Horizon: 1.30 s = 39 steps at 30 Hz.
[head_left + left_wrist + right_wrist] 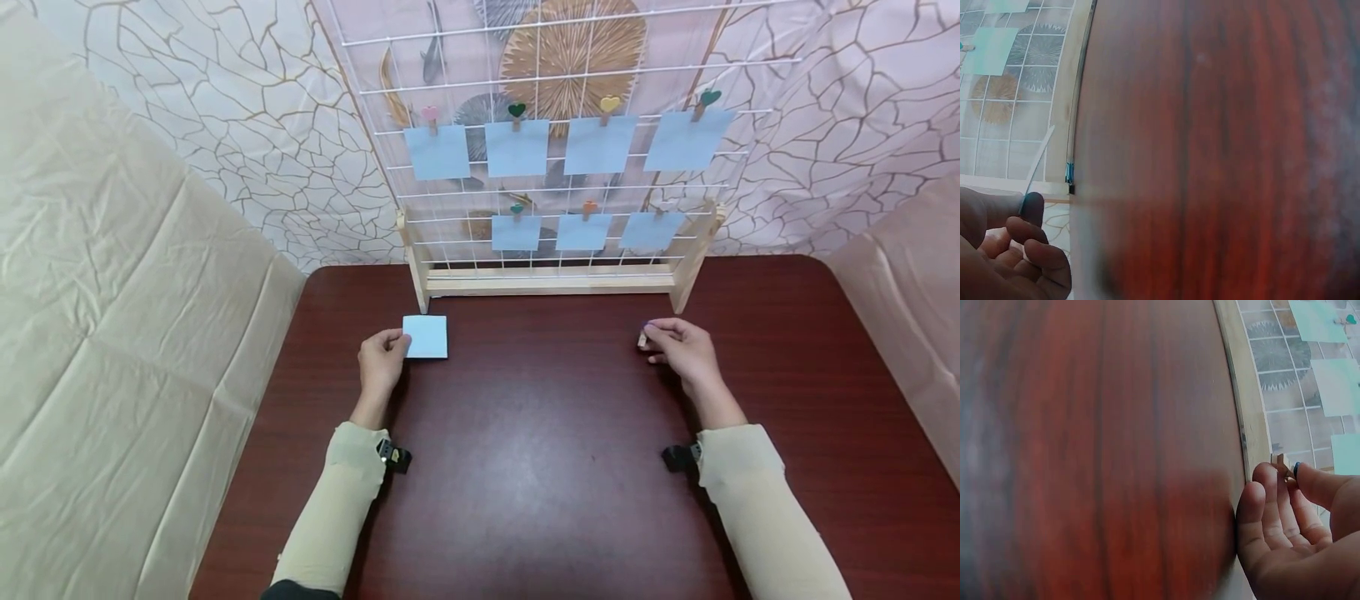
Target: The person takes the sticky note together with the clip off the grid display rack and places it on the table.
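Observation:
My left hand [382,358] pinches a light blue paper square [427,337] by its left edge, near the left foot of the rack. In the left wrist view the paper [1039,161] shows edge-on between thumb and fingers. My right hand [684,350] pinches a small wooden clothespin [642,339] in front of the rack's right foot. The right wrist view shows the clothespin [1282,467] between thumb and fingertips, with a dark blue piece at the thumb. Ahead stands a white wire grid rack [465,196] on a wooden base [551,283].
Blue paper squares hang in two rows on the grid, such as an upper one [517,148] and a lower one [583,232]. Heart-topped clothespins [609,107] hold several of them. The rack stands at the back of a dark red table [540,467]. Patterned cloth [247,108] hangs behind.

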Each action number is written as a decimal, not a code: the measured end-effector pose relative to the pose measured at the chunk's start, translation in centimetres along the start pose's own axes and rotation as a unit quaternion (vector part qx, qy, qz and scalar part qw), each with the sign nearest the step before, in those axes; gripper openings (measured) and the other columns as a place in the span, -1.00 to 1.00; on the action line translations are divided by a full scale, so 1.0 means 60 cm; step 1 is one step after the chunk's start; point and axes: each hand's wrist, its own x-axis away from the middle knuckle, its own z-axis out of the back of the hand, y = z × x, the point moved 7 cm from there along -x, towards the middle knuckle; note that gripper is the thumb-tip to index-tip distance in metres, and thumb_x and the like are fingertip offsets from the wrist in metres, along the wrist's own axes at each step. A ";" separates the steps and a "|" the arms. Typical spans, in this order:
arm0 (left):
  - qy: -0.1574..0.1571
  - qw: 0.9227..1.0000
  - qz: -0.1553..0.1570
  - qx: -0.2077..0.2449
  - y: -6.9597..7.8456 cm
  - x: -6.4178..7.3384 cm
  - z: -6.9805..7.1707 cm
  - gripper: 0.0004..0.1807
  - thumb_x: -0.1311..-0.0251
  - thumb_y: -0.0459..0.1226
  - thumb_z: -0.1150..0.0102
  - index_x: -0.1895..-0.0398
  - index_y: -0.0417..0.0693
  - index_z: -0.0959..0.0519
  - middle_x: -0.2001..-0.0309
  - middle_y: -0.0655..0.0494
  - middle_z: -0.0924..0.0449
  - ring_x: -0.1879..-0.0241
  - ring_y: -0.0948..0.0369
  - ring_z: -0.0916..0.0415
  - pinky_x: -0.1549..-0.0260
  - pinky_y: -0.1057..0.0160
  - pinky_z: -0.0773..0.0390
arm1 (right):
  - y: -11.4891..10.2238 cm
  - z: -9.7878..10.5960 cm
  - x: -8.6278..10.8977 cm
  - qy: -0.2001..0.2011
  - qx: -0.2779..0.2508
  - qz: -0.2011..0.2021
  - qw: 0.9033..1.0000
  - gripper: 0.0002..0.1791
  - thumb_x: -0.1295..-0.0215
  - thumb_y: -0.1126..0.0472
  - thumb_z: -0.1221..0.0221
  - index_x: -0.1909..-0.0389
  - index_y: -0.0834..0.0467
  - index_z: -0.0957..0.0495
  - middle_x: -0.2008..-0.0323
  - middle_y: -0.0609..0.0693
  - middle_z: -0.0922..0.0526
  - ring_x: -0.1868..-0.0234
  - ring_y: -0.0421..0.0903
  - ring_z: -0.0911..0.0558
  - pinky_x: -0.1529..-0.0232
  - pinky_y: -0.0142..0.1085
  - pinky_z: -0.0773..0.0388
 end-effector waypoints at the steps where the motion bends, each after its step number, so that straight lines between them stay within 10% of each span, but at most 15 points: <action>1: -0.006 1.000 0.004 -0.001 -0.002 0.000 -0.001 -0.70 -0.45 -0.24 -0.27 -0.09 -0.25 -0.75 0.17 -0.19 -0.75 0.20 0.02 -0.63 0.18 0.12 -0.56 | 0.001 0.002 -0.001 -0.001 0.013 -0.001 1.000 -0.74 -0.53 0.29 -0.23 -0.05 0.41 -0.55 0.42 -0.25 -0.76 0.42 -0.32 -0.73 0.42 -0.39 -0.69; 22: -0.060 0.997 0.052 -0.026 -0.022 -0.001 -0.005 -0.59 -0.48 -0.25 -0.22 -0.30 -0.22 -0.62 0.05 -0.21 -0.73 0.10 -0.06 -0.66 0.14 0.02 -0.59 | -0.001 0.026 -0.002 -0.026 0.161 -0.025 0.986 -0.55 -0.60 0.17 -0.17 -0.21 0.50 -0.46 0.44 -0.24 -0.69 0.39 -0.32 -0.69 0.43 -0.31 -0.71; 39: -0.095 0.991 0.052 -0.079 -0.025 -0.013 0.004 -0.48 -0.49 -0.25 -0.20 -0.43 -0.20 -0.41 0.26 -0.11 -0.63 0.43 0.09 -0.54 0.37 0.14 -0.54 | -0.015 0.035 -0.013 -0.029 0.247 -0.020 0.968 -0.58 -0.60 0.16 -0.15 -0.15 0.48 -0.54 0.39 -0.08 -0.72 0.44 -0.29 -0.68 0.49 -0.25 -0.69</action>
